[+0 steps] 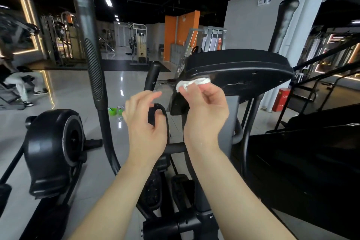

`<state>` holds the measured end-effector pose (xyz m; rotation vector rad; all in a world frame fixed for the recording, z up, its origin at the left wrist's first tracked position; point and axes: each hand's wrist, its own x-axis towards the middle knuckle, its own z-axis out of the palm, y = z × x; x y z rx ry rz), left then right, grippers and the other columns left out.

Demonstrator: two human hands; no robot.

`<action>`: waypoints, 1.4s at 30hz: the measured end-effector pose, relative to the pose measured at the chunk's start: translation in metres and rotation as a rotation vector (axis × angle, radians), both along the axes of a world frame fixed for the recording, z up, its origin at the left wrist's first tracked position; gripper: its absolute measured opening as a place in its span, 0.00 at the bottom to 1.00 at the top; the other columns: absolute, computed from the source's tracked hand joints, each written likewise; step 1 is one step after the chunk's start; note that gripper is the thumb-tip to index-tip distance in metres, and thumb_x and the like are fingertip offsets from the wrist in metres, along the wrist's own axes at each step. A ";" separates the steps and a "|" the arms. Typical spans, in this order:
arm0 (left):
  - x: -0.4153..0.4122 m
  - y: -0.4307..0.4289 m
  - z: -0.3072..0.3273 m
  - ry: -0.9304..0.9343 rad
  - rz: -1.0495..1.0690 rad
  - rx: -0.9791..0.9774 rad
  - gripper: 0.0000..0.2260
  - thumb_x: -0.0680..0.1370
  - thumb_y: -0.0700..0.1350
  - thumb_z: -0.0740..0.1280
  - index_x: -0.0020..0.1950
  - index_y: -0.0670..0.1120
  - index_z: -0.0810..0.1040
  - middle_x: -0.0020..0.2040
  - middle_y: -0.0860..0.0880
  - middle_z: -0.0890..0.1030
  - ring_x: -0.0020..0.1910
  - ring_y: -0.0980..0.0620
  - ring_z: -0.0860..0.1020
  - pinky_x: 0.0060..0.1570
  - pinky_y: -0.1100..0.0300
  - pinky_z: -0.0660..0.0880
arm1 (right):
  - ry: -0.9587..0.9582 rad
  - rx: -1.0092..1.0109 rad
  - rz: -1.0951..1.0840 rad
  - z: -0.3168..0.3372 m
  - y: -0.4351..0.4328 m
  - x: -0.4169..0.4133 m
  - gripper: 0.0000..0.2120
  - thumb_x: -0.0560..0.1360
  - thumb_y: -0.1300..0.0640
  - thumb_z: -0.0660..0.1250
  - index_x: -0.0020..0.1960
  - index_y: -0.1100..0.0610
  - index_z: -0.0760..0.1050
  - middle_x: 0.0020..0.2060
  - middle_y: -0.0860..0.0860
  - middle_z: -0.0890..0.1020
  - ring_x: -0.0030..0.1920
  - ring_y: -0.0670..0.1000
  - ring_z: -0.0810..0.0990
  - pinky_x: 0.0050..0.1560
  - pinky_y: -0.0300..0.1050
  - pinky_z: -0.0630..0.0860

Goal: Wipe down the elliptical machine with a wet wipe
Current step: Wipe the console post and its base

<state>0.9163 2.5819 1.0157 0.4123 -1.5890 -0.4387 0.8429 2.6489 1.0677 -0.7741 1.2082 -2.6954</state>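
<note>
2 hands raised at the elliptical machine [232,115]; wet wipe [191,83] at the console's lower left edge.

Right hand [204,111] pinches the crumpled white wet wipe between thumb and fingertips and holds it against the dark underside of the console [243,64], near its left corner. Left hand [145,122] hangs just beside the right, fingers loosely curled, index part extended toward the wipe, grasping nothing; it sits in front of a black oval ring [164,117], contact cannot be told. 1 ribbed handlebar grip [95,76] stands upright to the left of both hands. Green object [115,111] lies on the glossy floor beyond. Red box [281,99] sits by the white pillar at right.
</note>
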 end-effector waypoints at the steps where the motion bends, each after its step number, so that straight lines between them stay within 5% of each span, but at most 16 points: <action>1: 0.002 -0.002 -0.001 0.002 -0.013 -0.004 0.19 0.75 0.33 0.64 0.63 0.47 0.78 0.59 0.61 0.71 0.57 0.49 0.74 0.65 0.48 0.68 | -0.016 -0.029 -0.003 0.001 -0.002 0.002 0.08 0.72 0.71 0.73 0.47 0.62 0.78 0.38 0.53 0.84 0.43 0.51 0.85 0.55 0.49 0.83; 6: 0.014 -0.014 -0.014 -0.034 -0.063 0.021 0.18 0.75 0.34 0.64 0.62 0.49 0.79 0.59 0.56 0.74 0.57 0.48 0.74 0.64 0.42 0.68 | -0.116 0.137 -0.100 -0.027 -0.042 0.000 0.08 0.73 0.69 0.71 0.48 0.60 0.76 0.38 0.50 0.83 0.40 0.45 0.83 0.51 0.44 0.81; 12: 0.027 -0.037 -0.032 -0.106 -0.064 0.087 0.18 0.75 0.33 0.66 0.60 0.50 0.79 0.58 0.58 0.74 0.57 0.49 0.74 0.65 0.64 0.60 | -0.218 0.368 -0.161 -0.057 -0.090 0.007 0.05 0.80 0.62 0.68 0.52 0.53 0.75 0.47 0.49 0.83 0.49 0.47 0.84 0.54 0.45 0.81; 15: 0.031 -0.045 -0.036 -0.138 -0.097 0.161 0.18 0.76 0.33 0.67 0.59 0.53 0.79 0.58 0.60 0.74 0.58 0.51 0.74 0.65 0.51 0.67 | -0.187 0.301 -0.198 -0.055 -0.078 0.014 0.06 0.80 0.63 0.68 0.53 0.53 0.76 0.45 0.46 0.83 0.45 0.38 0.83 0.46 0.32 0.78; 19: 0.035 -0.055 -0.042 -0.111 -0.154 0.179 0.16 0.75 0.38 0.64 0.58 0.54 0.79 0.58 0.60 0.75 0.57 0.51 0.74 0.61 0.40 0.71 | -0.126 0.266 -0.235 -0.056 -0.067 0.013 0.07 0.79 0.59 0.70 0.54 0.48 0.78 0.46 0.45 0.83 0.45 0.38 0.81 0.46 0.31 0.75; 23: 0.038 -0.058 -0.048 -0.106 -0.163 0.214 0.16 0.75 0.39 0.64 0.57 0.56 0.79 0.58 0.62 0.74 0.56 0.54 0.74 0.61 0.39 0.71 | -0.158 0.357 -0.188 -0.069 -0.086 0.013 0.09 0.80 0.61 0.67 0.53 0.48 0.76 0.45 0.43 0.80 0.46 0.42 0.79 0.48 0.34 0.74; 26: 0.046 -0.066 -0.053 -0.127 -0.163 0.236 0.18 0.76 0.36 0.66 0.56 0.59 0.78 0.59 0.63 0.74 0.57 0.54 0.74 0.58 0.38 0.72 | -0.255 0.407 -0.129 -0.080 -0.105 0.006 0.05 0.81 0.63 0.64 0.56 0.57 0.75 0.41 0.43 0.77 0.42 0.43 0.77 0.48 0.35 0.74; 29: 0.054 -0.077 -0.060 -0.149 -0.155 0.270 0.16 0.76 0.39 0.65 0.55 0.60 0.78 0.58 0.62 0.74 0.58 0.54 0.74 0.60 0.38 0.72 | -0.438 0.419 -0.038 -0.085 -0.124 -0.003 0.05 0.82 0.61 0.65 0.54 0.53 0.72 0.43 0.44 0.78 0.44 0.46 0.77 0.42 0.32 0.71; 34: 0.060 -0.084 -0.077 -0.227 -0.118 0.341 0.16 0.77 0.35 0.67 0.54 0.57 0.81 0.56 0.63 0.75 0.57 0.58 0.73 0.63 0.42 0.71 | -0.567 0.456 0.040 -0.089 -0.141 -0.019 0.13 0.79 0.62 0.68 0.63 0.58 0.77 0.58 0.55 0.83 0.56 0.54 0.83 0.56 0.46 0.77; 38: 0.063 -0.084 -0.090 -0.306 -0.097 0.370 0.14 0.77 0.36 0.68 0.54 0.55 0.82 0.55 0.63 0.76 0.56 0.61 0.73 0.68 0.51 0.64 | -0.619 0.439 -0.022 -0.092 -0.131 -0.018 0.11 0.76 0.60 0.75 0.58 0.56 0.80 0.49 0.48 0.84 0.47 0.49 0.82 0.42 0.40 0.75; 42: 0.063 -0.079 -0.106 -0.322 -0.192 0.490 0.12 0.79 0.39 0.67 0.58 0.54 0.81 0.55 0.63 0.76 0.54 0.61 0.75 0.63 0.56 0.73 | -0.565 0.373 0.155 -0.112 -0.100 0.009 0.10 0.75 0.65 0.74 0.55 0.56 0.81 0.44 0.51 0.86 0.44 0.48 0.85 0.38 0.39 0.79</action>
